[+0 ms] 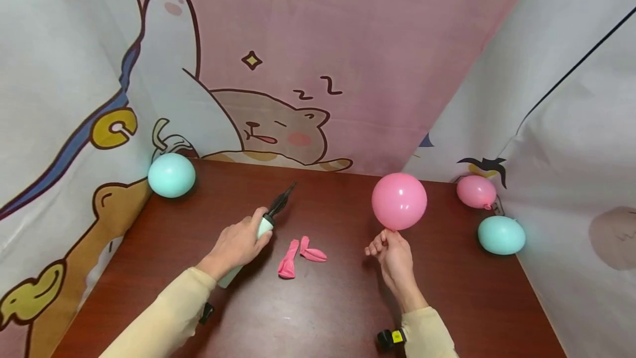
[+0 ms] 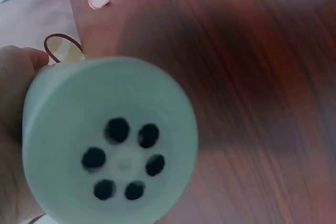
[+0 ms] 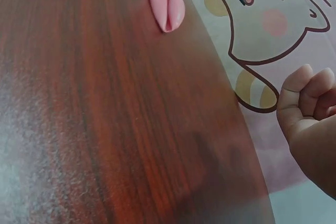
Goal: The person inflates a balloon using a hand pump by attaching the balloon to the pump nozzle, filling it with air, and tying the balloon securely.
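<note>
My left hand (image 1: 237,245) grips a pale green balloon pump (image 1: 265,225) with a dark nozzle that points away and to the right. Its round end with several dark holes fills much of the left wrist view, the pump body (image 2: 110,103) lying against the palm. On the right, my right hand (image 1: 395,256) pinches the neck of an inflated pink balloon (image 1: 399,201), which stands above the fingertips. The right wrist view catches only curled fingers (image 3: 310,95); the balloon is out of that picture. Between the hands lie two flat pink balloons (image 1: 288,261), (image 1: 313,254) on the table.
An inflated turquoise balloon (image 1: 171,175) sits in the back left corner of the brown table (image 1: 328,314). At the right edge rest a smaller pink balloon (image 1: 476,191) and another turquoise one (image 1: 502,235). Printed cloth (image 1: 377,59) hangs around the back and sides.
</note>
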Action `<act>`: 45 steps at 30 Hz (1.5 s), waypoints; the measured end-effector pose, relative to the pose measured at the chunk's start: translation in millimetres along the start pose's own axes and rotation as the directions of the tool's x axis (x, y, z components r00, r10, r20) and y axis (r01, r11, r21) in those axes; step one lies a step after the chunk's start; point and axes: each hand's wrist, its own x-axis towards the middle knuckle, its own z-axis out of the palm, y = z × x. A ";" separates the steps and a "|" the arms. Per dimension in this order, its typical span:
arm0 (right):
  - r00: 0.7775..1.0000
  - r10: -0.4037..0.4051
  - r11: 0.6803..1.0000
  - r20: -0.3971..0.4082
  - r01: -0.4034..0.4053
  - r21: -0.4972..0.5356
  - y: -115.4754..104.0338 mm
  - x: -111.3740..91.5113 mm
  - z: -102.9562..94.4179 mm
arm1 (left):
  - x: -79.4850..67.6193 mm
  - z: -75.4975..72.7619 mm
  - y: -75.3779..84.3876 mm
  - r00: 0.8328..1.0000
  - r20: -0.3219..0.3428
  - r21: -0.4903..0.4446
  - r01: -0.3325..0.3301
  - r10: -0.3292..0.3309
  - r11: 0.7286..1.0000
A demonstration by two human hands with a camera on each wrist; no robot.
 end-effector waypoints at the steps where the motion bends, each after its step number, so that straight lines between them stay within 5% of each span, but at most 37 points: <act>1: 1.000 0.007 1.000 0.006 -0.007 -0.006 0.9 -0.3 -0.1 | 0.9 0.4 -2.7 1.000 0.000 0.006 0.008 -0.008 1.000; 13: 0.996 0.069 0.989 0.062 -0.061 -0.132 9.6 -1.0 2.8 | 8.6 5.7 -36.6 0.993 0.010 0.027 0.119 -0.119 0.993; 24: 0.992 0.104 0.985 0.065 -0.094 -0.146 9.0 -1.7 9.9 | 16.7 12.0 -55.1 0.983 0.014 0.036 0.181 -0.182 0.983; 39: 0.992 0.079 0.982 0.101 -0.060 -0.178 15.6 -0.3 11.9 | 21.8 8.4 -56.9 0.974 -0.006 0.038 0.227 -0.227 0.973; 45: 0.990 0.102 0.979 0.101 -0.082 -0.188 17.5 -0.2 13.9 | 20.2 7.4 -57.1 0.979 -0.050 0.041 0.201 -0.199 0.979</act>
